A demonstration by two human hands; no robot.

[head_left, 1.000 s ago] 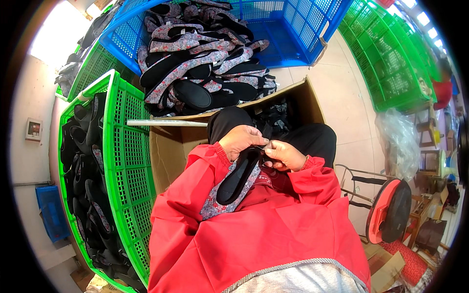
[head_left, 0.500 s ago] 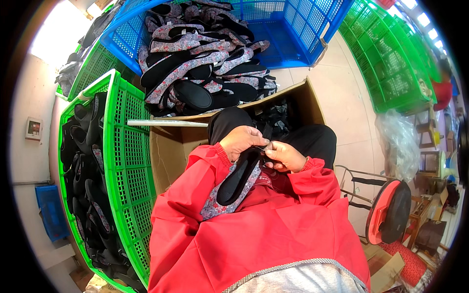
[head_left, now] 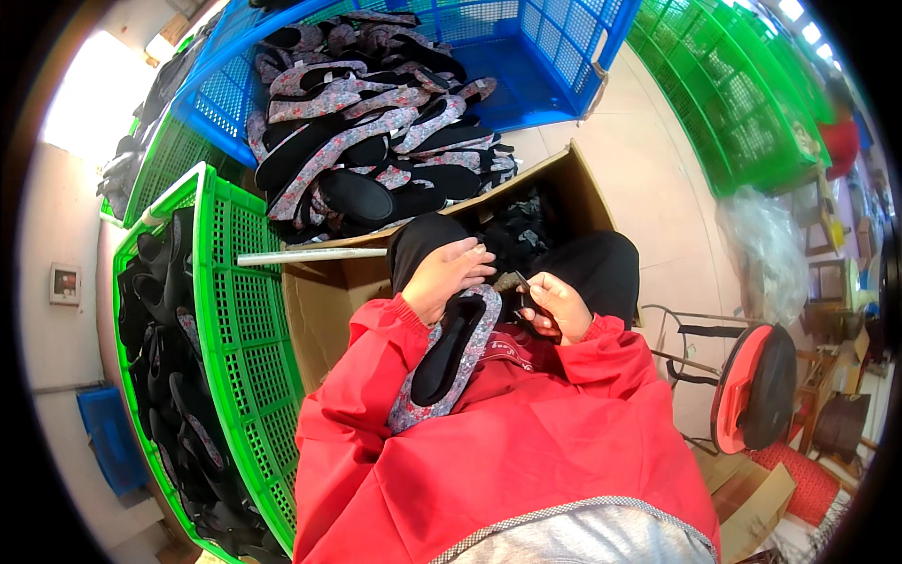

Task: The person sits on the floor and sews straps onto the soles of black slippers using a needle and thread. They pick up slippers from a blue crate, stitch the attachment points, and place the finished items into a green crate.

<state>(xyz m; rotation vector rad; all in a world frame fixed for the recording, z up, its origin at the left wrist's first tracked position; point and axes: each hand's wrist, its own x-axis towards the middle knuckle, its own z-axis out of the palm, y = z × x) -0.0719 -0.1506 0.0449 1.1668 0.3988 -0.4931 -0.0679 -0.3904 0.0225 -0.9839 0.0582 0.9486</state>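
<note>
A floral-patterned slipper [head_left: 482, 324] with a black insole lies slanted on my lap, its toe end pointing away from me. My left hand [head_left: 449, 277] is at its far end, fingers stretched out, with nothing visible in the grip. To the right, my right hand [head_left: 556, 306] is closed on a small dark tool [head_left: 524, 285]; its exact kind is hard to make out. A small brownish-grey piece [head_left: 508, 281] shows beside the tool, between the two hands. Black-clad knees are beneath the hands.
Ahead, a blue crate [head_left: 526, 80] holds a heap of floral slippers [head_left: 357, 195]. An open cardboard box [head_left: 587, 193] with black items sits by my knees. On the left stands a green crate [head_left: 246, 310] of dark slippers, a pale rod [head_left: 315, 256] beside it. A round-seated stool [head_left: 752, 390] is at right.
My hands were together at the slipper's toe and are now apart. The left fingers have straightened, and the dark tool shows in my right hand. The toe is uncovered.
</note>
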